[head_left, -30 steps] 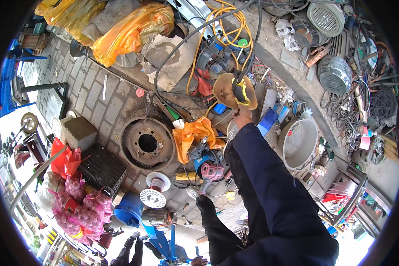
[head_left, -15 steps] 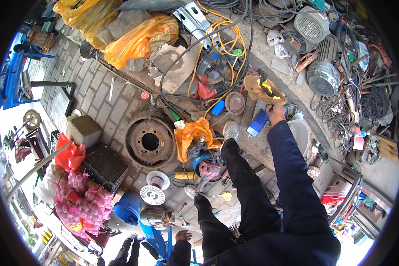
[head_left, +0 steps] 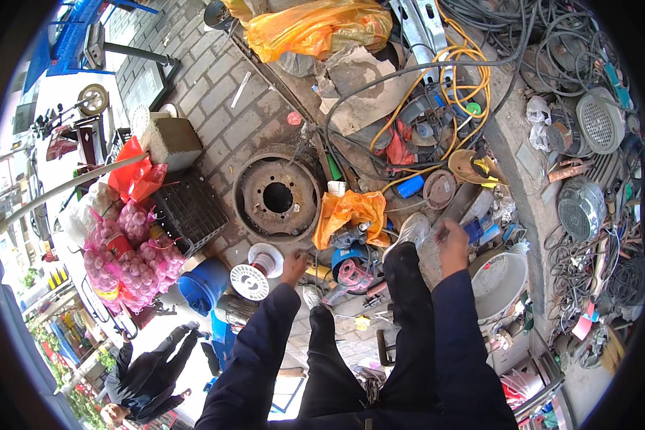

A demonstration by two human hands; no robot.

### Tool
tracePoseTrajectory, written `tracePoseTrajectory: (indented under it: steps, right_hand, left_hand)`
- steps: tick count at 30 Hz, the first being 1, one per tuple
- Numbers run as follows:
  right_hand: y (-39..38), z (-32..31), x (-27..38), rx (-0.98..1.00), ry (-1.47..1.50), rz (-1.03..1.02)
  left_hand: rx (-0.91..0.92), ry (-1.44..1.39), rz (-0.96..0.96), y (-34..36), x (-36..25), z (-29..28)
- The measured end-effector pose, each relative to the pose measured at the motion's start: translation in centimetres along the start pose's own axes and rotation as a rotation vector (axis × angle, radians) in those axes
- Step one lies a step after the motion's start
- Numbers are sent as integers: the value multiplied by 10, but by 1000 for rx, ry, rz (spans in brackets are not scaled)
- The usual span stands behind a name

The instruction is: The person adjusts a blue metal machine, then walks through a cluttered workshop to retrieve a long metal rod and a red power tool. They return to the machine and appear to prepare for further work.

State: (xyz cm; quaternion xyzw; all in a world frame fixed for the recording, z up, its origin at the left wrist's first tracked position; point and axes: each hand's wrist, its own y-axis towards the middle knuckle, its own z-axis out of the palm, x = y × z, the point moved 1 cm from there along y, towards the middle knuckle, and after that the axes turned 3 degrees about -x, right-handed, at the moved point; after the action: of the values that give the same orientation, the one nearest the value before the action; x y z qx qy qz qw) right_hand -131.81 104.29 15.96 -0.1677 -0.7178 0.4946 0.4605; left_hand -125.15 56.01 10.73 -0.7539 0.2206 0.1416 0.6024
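My right hand [head_left: 452, 249] hangs in front of my body, its fingers loosely bent and apart, with nothing visible in them. Nearest to it are a dark blue box-like object [head_left: 473, 230] and a round grey basin [head_left: 500, 284]. Farther off, a tan curved shell [head_left: 469, 166] with yellow pieces in it lies among the clutter. My left hand [head_left: 294, 268] is held out over the ground, fingers slightly parted and holding nothing that I can see. Beside it are a white spool [head_left: 251, 281] and a pinkish-red power tool [head_left: 354, 274]. An orange plastic bag [head_left: 351, 215] lies between my hands, farther away.
A rusty wheel rim [head_left: 277, 196] lies on the paving. To the left are a black crate [head_left: 190, 209], a blue bucket [head_left: 204, 285] and pink net bags of garlic [head_left: 136, 254]. Cables, motors and scrap fill the right. Another person [head_left: 150, 373] is at the lower left.
My right hand has let go of the tan shell and drawn back toward me. My left hand has come up and forward from the lower edge. The view has shifted, moving the ground items.
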Motion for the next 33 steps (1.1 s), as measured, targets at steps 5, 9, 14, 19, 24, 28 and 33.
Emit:
tracePoseTrajectory:
  steps: [5,9,14,19,24,28,33]
  right_hand:
    - [-169,59,-40,500,-103,8]
    - [-201,73,-67,400,-471,208]
    - [-174,86,-67,463,-283,276]
    - [-158,97,-42,480,-292,320]
    - [-153,102,-30,508,-298,330]
    - [-150,102,-27,513,-264,314]
    - [-151,99,-34,495,-262,324]
  left_hand:
    - [-32,-196,44,92,-120,57]
    - [18,-506,105,135,-185,104]
    - [-31,-842,-100,190,-232,143]
    - [-35,-1101,-233,228,-259,167]
    - [-186,-1198,-267,243,-279,171]
    - [-203,-1276,-294,236,-285,173]
    - [-78,-1243,-155,233,-299,172]
